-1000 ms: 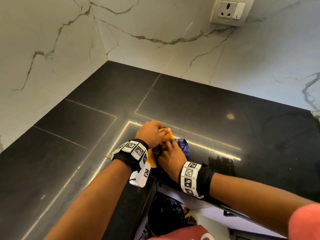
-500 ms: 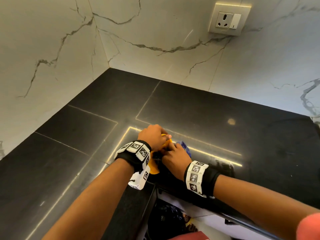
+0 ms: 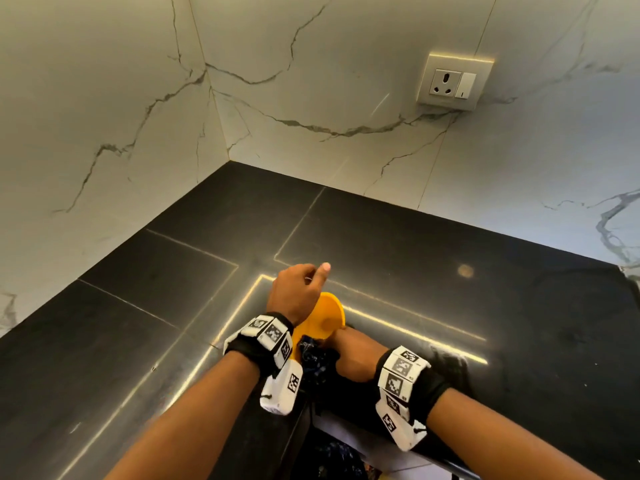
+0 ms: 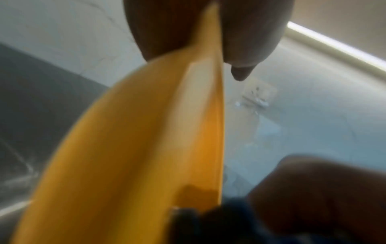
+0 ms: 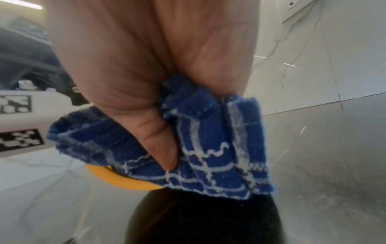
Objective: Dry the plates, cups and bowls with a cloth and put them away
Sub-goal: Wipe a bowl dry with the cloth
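The left hand (image 3: 294,292) pinches the rim of a yellow plate (image 3: 323,322) between thumb and fingers, as the left wrist view shows, holding it on edge so that a face is open to wiping. One finger sticks out past the grip. The right hand (image 3: 353,355) sits just right of the plate and low against it, fingers curled round a bunched blue cloth (image 5: 208,148) with white lines; bunching it gives a thick pad to press on the plate's lower part. In the right wrist view the cloth covers part of the yellow rim, so cloth and plate touch there.

The plate is held above the near edge of the black counter (image 3: 450,271), close to the body, probably so both hands can work against each other without reaching. Behind the plate the counter runs back to marble walls (image 3: 311,81); a socket (image 3: 453,81) is set in the wall up and to the right of the plate.

Drying seems under way; putting away is not yet begun.
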`<act>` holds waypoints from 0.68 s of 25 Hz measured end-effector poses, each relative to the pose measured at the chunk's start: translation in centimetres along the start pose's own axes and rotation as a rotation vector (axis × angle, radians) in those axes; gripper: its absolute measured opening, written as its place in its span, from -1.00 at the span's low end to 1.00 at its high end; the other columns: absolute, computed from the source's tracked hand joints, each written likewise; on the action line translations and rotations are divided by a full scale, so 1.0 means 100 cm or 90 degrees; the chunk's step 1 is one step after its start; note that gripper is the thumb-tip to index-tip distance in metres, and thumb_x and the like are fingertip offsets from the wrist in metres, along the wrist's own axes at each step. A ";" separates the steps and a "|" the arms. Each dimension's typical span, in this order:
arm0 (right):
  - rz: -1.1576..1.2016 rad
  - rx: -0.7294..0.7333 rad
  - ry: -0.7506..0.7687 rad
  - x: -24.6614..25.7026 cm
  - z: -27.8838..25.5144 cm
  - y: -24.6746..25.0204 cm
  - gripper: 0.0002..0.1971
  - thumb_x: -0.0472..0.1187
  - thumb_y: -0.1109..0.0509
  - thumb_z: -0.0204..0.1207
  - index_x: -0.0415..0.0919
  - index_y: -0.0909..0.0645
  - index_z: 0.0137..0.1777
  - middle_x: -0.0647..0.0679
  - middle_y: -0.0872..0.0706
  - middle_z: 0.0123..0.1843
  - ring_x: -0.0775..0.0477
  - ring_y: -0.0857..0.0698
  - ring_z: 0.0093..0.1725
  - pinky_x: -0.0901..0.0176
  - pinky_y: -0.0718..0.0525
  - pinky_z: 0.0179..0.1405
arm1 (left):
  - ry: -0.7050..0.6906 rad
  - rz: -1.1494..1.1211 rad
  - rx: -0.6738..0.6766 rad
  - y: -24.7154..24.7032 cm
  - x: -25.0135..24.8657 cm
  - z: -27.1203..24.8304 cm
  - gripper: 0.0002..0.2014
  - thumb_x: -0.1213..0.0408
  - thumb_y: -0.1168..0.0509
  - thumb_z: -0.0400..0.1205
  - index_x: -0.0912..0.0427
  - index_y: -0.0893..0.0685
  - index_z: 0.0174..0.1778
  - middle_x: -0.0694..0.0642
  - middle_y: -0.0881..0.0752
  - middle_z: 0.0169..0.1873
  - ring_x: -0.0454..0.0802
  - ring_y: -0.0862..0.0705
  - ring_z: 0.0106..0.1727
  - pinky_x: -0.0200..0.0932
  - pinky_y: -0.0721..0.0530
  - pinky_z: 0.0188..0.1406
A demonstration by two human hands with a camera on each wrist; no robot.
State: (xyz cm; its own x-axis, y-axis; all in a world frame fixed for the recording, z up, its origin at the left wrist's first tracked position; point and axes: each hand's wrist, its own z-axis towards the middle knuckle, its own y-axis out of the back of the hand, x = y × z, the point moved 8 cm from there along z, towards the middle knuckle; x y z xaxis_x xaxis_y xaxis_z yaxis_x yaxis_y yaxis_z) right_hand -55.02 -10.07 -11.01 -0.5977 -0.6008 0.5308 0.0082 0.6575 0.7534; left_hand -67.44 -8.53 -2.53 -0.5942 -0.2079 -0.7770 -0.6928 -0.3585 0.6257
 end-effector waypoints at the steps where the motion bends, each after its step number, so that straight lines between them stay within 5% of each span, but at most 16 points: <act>1: 0.030 0.000 0.003 0.001 -0.001 0.000 -0.74 -0.29 -0.28 0.40 -0.23 -0.66 0.07 -0.21 -0.76 0.03 -0.24 -0.71 0.01 -0.16 -0.71 0.00 | -0.017 -0.067 -0.061 0.009 0.000 -0.007 -0.44 -0.30 -0.11 0.55 0.11 -0.74 -0.32 0.05 -0.77 -0.30 0.02 -0.72 -0.16 0.00 -0.64 -0.10; 3: 0.075 -0.013 0.003 -0.001 -0.002 0.003 -0.78 -0.29 -0.29 0.44 -0.18 -0.68 0.04 -0.17 -0.78 0.01 -0.20 -0.73 0.02 -0.16 -0.71 0.03 | -0.055 -0.141 -0.111 0.020 0.003 -0.034 -0.58 -0.22 -0.12 0.60 -0.01 -0.71 -0.28 -0.05 -0.75 -0.26 -0.09 -0.70 -0.15 -0.02 -0.62 -0.08; 5: 0.105 -0.022 -0.003 -0.006 -0.002 0.007 -0.75 -0.30 -0.29 0.48 -0.14 -0.71 0.08 -0.12 -0.79 0.07 -0.14 -0.72 0.09 -0.08 -0.70 0.10 | -0.101 -0.141 -0.077 0.015 0.018 -0.067 -0.64 -0.19 -0.15 0.62 -0.06 -0.69 0.07 -0.13 -0.72 0.06 -0.19 -0.68 0.12 -0.01 -0.64 0.15; 7: 0.135 -0.018 -0.004 -0.007 -0.001 0.007 -0.74 -0.32 -0.29 0.49 -0.14 -0.71 0.11 -0.10 -0.79 0.12 -0.11 -0.72 0.13 -0.08 -0.69 0.14 | -0.115 -0.114 -0.013 -0.003 0.038 -0.092 -0.46 -0.18 -0.20 0.61 -0.14 -0.40 0.51 -0.20 -0.45 0.51 -0.27 -0.43 0.52 -0.20 -0.44 0.46; 9: 0.173 -0.018 0.005 -0.002 0.000 0.005 -0.70 -0.31 -0.28 0.45 -0.13 -0.69 0.14 -0.10 -0.78 0.16 -0.10 -0.71 0.18 -0.10 -0.68 0.19 | -0.119 -0.113 -0.023 -0.016 0.051 -0.102 -0.36 -0.16 -0.19 0.60 -0.28 -0.14 0.61 -0.21 -0.17 0.66 -0.35 -0.18 0.63 -0.34 -0.26 0.53; 12: 0.242 -0.020 0.028 0.011 -0.007 0.002 -0.56 -0.39 -0.25 0.40 -0.09 -0.65 0.26 -0.09 -0.73 0.27 -0.05 -0.65 0.30 -0.01 -0.63 0.31 | -0.125 -0.132 -0.111 -0.016 0.045 -0.095 -0.53 -0.15 -0.09 0.62 -0.40 -0.26 0.48 -0.17 -0.24 0.62 -0.47 -0.25 0.54 -0.21 -0.46 0.37; 17: 0.303 -0.066 0.030 0.010 -0.002 0.000 -0.53 -0.38 -0.25 0.34 -0.06 -0.62 0.25 -0.08 -0.75 0.21 -0.08 -0.69 0.24 -0.14 -0.66 0.25 | -0.136 -0.033 -0.017 -0.011 0.028 -0.041 -0.58 -0.20 -0.13 0.57 -0.23 -0.62 0.29 -0.15 -0.68 0.25 -0.10 -0.66 0.26 -0.02 -0.64 0.23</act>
State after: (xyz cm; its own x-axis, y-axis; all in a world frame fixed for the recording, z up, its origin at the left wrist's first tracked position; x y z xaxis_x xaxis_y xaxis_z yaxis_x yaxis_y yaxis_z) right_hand -55.51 -10.77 -10.40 -0.4714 -0.2666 0.8407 0.3524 0.8169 0.4566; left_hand -66.66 -12.41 -5.72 -0.6338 0.0083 -0.7735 -0.7147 -0.3887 0.5815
